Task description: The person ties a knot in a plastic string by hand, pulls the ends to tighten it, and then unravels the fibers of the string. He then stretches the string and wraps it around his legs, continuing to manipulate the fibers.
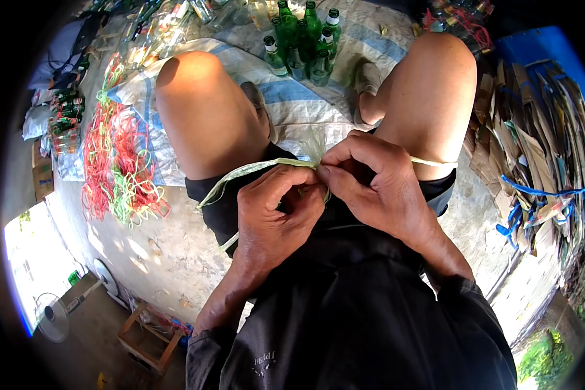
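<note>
Above the lap, a pale green plastic twine (253,168) runs across both thighs, with a frayed tuft standing up where the hands meet. My left hand (285,209) pinches the twine between thumb and bent fingers. From the other side, my right hand (370,180) closes thumb and forefinger on the twine at the base of the tuft; the fingertips of both hands nearly touch. Whether there is a knot between them cannot be made out. Beyond the knees, several green glass bottles (302,44) stand grouped on a woven plastic sheet (292,97).
Red and green twine (122,165) lies heaped at the left. Glass bottles (161,34) lie at the upper left. Flattened cardboard (541,146) is stacked at the right with blue strapping. A wooden stool (148,339) and a fan (52,314) are at the lower left.
</note>
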Demonstrator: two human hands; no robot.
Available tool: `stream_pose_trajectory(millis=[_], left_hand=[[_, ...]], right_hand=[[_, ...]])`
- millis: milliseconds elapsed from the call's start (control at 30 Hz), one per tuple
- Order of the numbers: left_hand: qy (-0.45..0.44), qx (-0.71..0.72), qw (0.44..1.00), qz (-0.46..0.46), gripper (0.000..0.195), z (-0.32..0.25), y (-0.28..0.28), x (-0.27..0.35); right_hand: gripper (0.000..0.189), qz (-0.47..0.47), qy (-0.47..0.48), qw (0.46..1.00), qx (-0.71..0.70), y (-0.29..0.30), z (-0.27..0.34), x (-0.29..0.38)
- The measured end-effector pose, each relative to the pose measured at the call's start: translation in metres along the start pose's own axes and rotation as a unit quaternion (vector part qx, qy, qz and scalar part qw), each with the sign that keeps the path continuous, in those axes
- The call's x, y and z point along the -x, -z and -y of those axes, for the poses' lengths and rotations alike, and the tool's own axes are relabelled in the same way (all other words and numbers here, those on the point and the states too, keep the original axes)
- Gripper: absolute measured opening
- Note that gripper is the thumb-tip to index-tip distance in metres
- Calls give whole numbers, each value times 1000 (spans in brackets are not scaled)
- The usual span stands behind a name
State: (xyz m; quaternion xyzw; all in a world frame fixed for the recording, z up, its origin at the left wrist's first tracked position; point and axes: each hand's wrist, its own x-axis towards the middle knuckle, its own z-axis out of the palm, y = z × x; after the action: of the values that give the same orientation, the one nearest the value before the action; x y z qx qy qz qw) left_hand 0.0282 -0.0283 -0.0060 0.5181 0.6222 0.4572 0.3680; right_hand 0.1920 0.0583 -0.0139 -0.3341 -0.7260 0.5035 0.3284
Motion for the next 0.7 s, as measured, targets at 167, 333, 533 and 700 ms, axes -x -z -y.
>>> stream_pose_trajectory(millis=[167, 333, 533, 700], left_hand=[[-10, -1, 1000, 7, 13, 7, 0, 2], [-12, -3, 1000, -3, 13, 10, -8, 3], [-45, 24, 999, 9, 12, 34, -16, 18], [-20, -18, 999, 21, 16, 38, -21, 25]], right_hand=[[7, 70, -96, 990, -72, 3, 10, -6], [17, 55, -7, 998, 31, -2, 17, -18], [25, 193, 95, 958, 191, -17, 20, -49], [25, 360, 24, 930, 69, -31, 10, -72]])
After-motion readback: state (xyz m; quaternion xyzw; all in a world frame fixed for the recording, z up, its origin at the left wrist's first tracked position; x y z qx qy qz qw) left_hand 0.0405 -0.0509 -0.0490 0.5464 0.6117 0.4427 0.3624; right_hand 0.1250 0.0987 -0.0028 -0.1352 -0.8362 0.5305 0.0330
